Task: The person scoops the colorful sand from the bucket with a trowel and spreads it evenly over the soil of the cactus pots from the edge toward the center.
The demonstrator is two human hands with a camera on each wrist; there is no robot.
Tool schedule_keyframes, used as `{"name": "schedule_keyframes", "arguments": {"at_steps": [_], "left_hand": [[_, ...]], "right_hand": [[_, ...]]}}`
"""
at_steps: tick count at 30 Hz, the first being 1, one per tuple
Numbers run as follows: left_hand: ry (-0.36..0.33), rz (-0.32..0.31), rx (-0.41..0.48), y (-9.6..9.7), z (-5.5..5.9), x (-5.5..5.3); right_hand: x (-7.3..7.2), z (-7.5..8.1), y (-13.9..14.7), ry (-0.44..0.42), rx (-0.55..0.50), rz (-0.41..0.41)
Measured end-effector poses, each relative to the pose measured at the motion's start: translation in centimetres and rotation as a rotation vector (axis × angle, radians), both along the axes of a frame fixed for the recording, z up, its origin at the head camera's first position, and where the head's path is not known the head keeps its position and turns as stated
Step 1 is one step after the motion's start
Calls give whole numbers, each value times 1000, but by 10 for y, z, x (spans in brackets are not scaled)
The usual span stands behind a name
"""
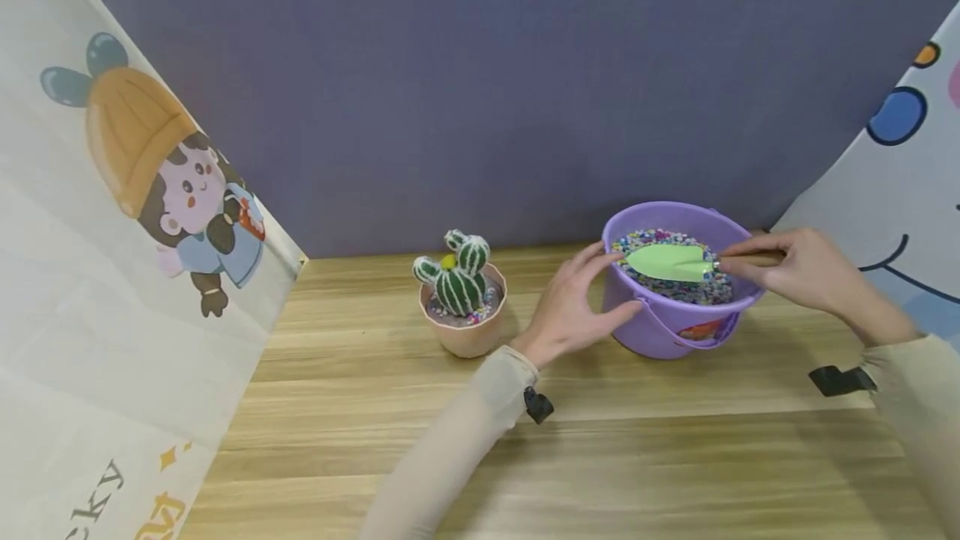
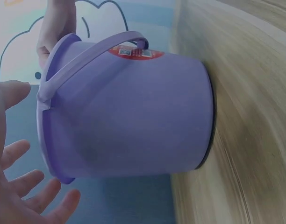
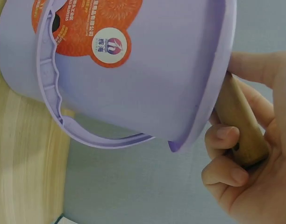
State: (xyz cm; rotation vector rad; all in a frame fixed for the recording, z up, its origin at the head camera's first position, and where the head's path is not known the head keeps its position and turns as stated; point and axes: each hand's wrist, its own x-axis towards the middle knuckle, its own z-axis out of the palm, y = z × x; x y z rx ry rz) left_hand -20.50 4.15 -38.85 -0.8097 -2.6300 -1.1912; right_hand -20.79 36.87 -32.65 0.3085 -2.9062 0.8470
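Observation:
My right hand point(image 1: 798, 269) grips a small trowel by its wooden handle point(image 3: 243, 123); fingers curl round the wood in the right wrist view. The trowel's light green blade point(image 1: 667, 262) lies over the colourful beads point(image 1: 708, 292) in a purple bucket point(image 1: 645, 327). At the bucket's left side, my left hand point(image 1: 573, 307) has its thumb and fingers spread, fingertips right by the rim. The left wrist view shows that hand point(image 2: 17, 186) with nothing in its palm. Left of it stands a green cactus point(image 1: 459, 286) in a pinkish pot point(image 1: 468, 340), with some beads at its base.
Everything stands on a wood-grain table point(image 1: 360, 407). A dark grey-blue panel point(image 1: 480, 90) rises behind, with a printed white sheet point(image 1: 90, 340) on the left and another printed sheet point(image 1: 922, 190) on the right. The bucket's handle point(image 2: 91, 58) hangs down its front.

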Motion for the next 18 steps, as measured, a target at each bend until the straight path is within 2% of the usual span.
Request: {"name": "schedule_keyframes", "arguments": {"at_steps": [5, 13, 18], "left_hand": [[7, -8, -17, 7, -3, -4], [2, 48, 10, 10, -8, -7], [10, 58, 14, 10, -9, -8]], "right_hand": [[5, 6, 5, 25, 57, -3], [5, 21, 16, 83, 249, -30], [4, 23, 12, 100, 308, -35]]}}
